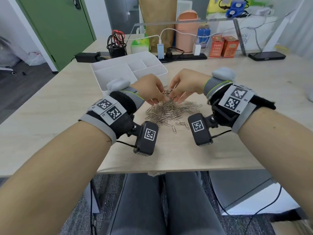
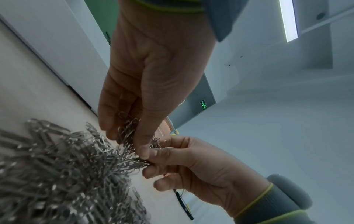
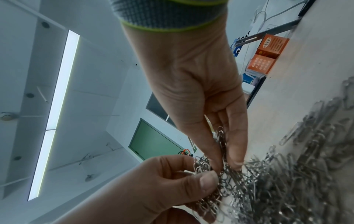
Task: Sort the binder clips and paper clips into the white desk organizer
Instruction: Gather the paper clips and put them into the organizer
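Desk-top paper clips [image 1: 166, 111] partly hidden by both hands' pinching grip on a clump

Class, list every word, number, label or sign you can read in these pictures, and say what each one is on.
"R1": white marker band on the right wrist.
"R2": same band, partly legible.
Left wrist band: small letters, too small to read.
Orange boxes: print too blurred.
Green exit sign: symbol only, unreadable.
Phone: no text visible.

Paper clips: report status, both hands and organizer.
Left hand and right hand both pinch a clump of paper clips above the pile. White organizer behind, apparently empty. Nothing in the way.
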### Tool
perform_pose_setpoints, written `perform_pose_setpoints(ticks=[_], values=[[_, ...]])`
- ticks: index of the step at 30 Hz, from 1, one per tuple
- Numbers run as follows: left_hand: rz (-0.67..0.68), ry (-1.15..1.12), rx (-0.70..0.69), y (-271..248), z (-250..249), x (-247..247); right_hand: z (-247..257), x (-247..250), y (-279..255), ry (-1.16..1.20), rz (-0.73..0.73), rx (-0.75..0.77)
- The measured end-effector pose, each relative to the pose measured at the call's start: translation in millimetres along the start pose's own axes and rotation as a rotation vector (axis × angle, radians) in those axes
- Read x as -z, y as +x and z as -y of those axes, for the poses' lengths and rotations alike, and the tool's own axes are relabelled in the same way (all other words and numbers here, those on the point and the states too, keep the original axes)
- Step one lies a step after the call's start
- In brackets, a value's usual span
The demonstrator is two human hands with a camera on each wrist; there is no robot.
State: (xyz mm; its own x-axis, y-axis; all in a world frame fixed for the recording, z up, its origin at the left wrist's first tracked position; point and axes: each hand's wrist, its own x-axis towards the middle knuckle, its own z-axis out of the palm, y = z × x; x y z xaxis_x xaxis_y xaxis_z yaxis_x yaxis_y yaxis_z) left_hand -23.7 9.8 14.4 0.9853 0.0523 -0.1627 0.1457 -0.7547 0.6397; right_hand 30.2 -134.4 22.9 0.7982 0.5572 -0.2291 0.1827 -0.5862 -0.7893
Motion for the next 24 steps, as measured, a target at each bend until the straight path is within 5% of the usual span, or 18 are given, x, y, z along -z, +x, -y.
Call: perform_pose_setpoints(ticks=[9,24], values=[[0.015,0.011,-0.005,10.6,1.3,8.2,5.4,2.8,13.0,-0.003,0.012,0.016],[-0.211,-0.020,-0.040,48.3,-10.7,80.5,70.2,42.5,67.0,-0.059,-0.071,0.133]])
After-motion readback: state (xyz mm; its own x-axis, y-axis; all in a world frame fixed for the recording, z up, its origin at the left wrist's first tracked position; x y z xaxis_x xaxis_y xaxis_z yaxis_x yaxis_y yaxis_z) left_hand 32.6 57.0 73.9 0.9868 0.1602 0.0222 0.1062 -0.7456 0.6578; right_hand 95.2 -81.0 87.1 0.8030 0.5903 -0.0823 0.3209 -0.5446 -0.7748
